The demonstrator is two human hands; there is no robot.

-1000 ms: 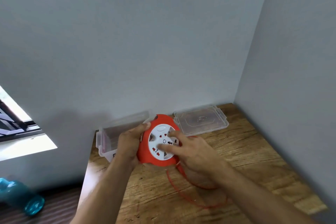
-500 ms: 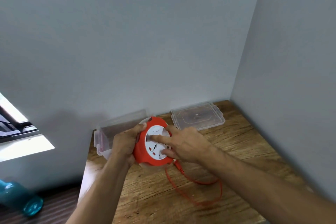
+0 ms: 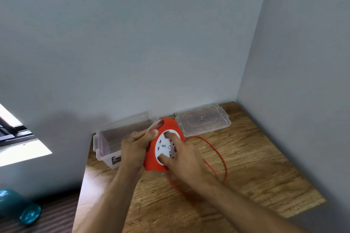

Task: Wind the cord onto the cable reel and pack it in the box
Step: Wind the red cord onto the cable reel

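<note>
The left hand (image 3: 135,149) is wrapped around the left edge of the red cable reel (image 3: 166,128), fingers curled over its rim and holding it up off the wooden table (image 3: 255,166). The right hand (image 3: 186,162) lies against the reel's white socket face (image 3: 162,147), with spread fingers (image 3: 171,136) pressing on that disc from the right side. So the reel sits between the two hands, gripped by the left and pushed on by the right, tilted so its face looks up toward the camera.

From under the right hand the orange cord (image 3: 220,155) runs out in a loose loop across the table, curving right and back toward the wrist; part of it is blurred beneath the forearm.

Just behind the left hand stands the clear plastic box (image 3: 106,143), open, close to the wall. Its clear lid (image 3: 203,120) lies flat on the table to the right of the reel, near the corner of the walls. A teal object (image 3: 20,208) rests on the floor at lower left.
</note>
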